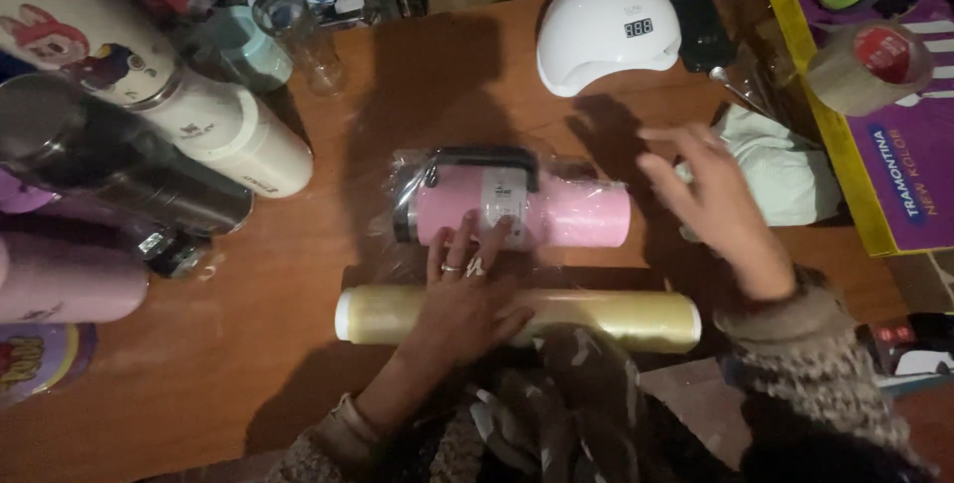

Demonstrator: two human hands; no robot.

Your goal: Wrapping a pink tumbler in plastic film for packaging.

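Wrap step | pink cylindrical tumbler with black handle (537, 213), frame centre, under clear film | left hand (467, 289) flat, pinning it, above yellowish cling-film roll (636, 319) | right hand (720, 210) open, empty, hovering | best: keep film taut.

A home packing corner, from what I see.
On the wooden tabletop (248, 344), insulated tumblers (119, 155) crowd nine o'clock, a white nail lamp (606, 31) sits at twelve, packing tape (867, 66) rests on boxes at two.

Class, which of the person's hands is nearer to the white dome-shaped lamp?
Right. The right hand hovers just below the lamp; the left hand rests farther down on the pink tumbler.
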